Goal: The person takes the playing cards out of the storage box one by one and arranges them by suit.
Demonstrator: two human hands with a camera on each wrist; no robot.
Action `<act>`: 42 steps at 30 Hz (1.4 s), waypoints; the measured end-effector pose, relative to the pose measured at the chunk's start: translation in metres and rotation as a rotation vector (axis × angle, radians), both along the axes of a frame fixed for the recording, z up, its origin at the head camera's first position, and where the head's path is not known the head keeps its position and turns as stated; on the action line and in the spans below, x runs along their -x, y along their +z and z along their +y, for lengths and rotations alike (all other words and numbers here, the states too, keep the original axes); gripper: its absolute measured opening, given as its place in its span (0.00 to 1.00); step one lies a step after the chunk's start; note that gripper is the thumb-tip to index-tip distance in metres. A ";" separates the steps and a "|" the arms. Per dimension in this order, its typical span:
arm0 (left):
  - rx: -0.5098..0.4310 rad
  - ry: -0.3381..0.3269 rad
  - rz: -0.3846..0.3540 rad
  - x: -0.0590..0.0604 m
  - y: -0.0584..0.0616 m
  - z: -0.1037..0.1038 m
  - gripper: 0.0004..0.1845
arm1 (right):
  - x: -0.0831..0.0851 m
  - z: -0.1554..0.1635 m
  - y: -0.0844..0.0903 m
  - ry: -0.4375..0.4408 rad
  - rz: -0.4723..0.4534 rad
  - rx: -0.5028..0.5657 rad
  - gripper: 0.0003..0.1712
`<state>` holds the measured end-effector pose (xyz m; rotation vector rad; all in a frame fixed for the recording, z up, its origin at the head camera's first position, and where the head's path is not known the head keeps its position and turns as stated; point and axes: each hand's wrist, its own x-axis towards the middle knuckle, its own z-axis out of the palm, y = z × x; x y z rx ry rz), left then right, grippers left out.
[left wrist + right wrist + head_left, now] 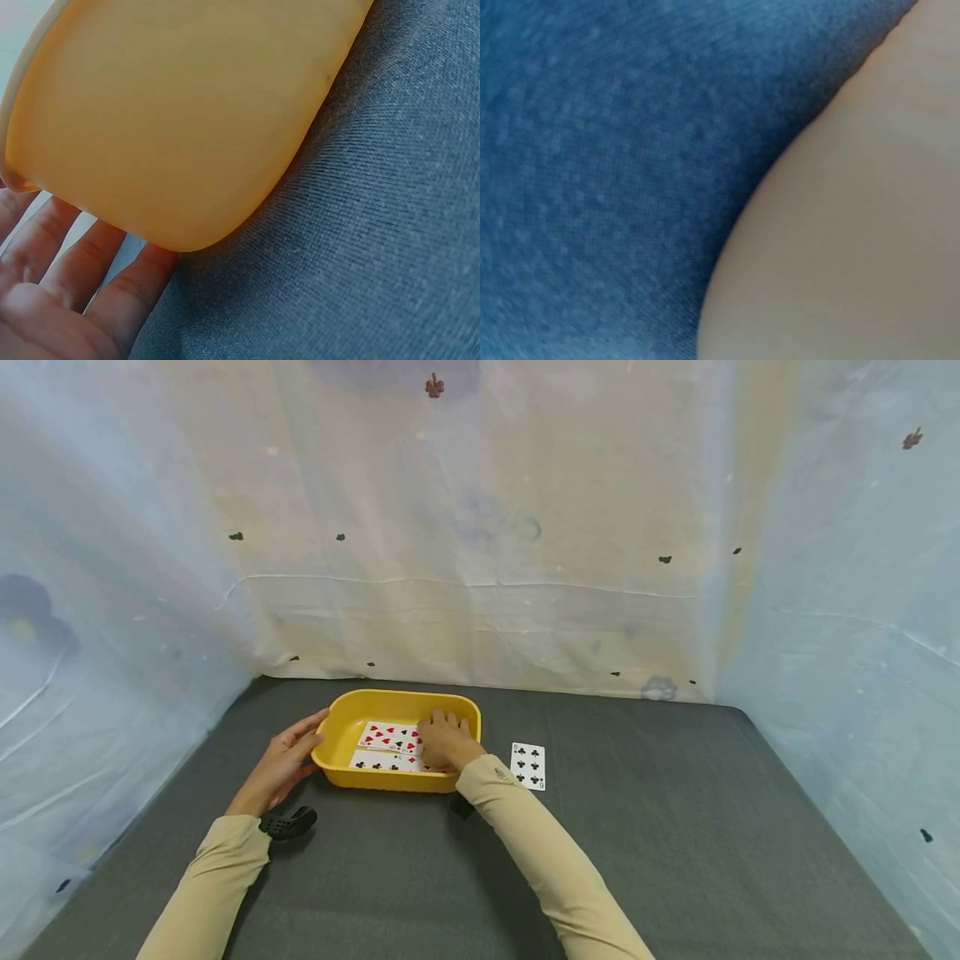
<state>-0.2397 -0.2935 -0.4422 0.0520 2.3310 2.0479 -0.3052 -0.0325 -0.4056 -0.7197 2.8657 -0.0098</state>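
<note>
A yellow tray [397, 782] with low walls stands on the dark table, playing cards [386, 737] lying face up inside in two rows, hearts and clubs among them. At its left end my left hand [287, 762] rests against the outer wall. The left wrist view shows the fingers [101, 251] fairly straight, touching the underside of the tray's end. My right hand [447, 742] reaches over the near wall into the right part of the tray, above the cards. Its fingertips and anything between them are hidden. The right wrist view shows only blurred skin and cloth.
A six of clubs [528, 766] lies face up on the grey cloth [675, 827] to the right of the tray. A pale patterned curtain [480, 527] hangs behind the table and along both sides.
</note>
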 end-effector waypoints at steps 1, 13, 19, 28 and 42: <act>0.001 0.002 -0.002 0.000 0.000 0.000 0.32 | 0.000 0.001 0.000 0.004 0.004 0.002 0.30; 0.009 0.010 0.002 0.000 0.000 0.001 0.32 | -0.002 0.003 0.002 0.059 0.086 0.082 0.30; 0.005 0.009 0.002 -0.001 0.001 0.002 0.32 | -0.003 0.002 0.004 0.074 0.130 0.059 0.32; -0.003 -0.002 0.000 0.000 0.000 0.000 0.31 | -0.004 0.000 0.002 0.090 0.194 0.080 0.31; -0.004 -0.020 0.019 -0.001 0.000 -0.001 0.32 | -0.009 0.001 0.008 0.159 0.252 0.128 0.21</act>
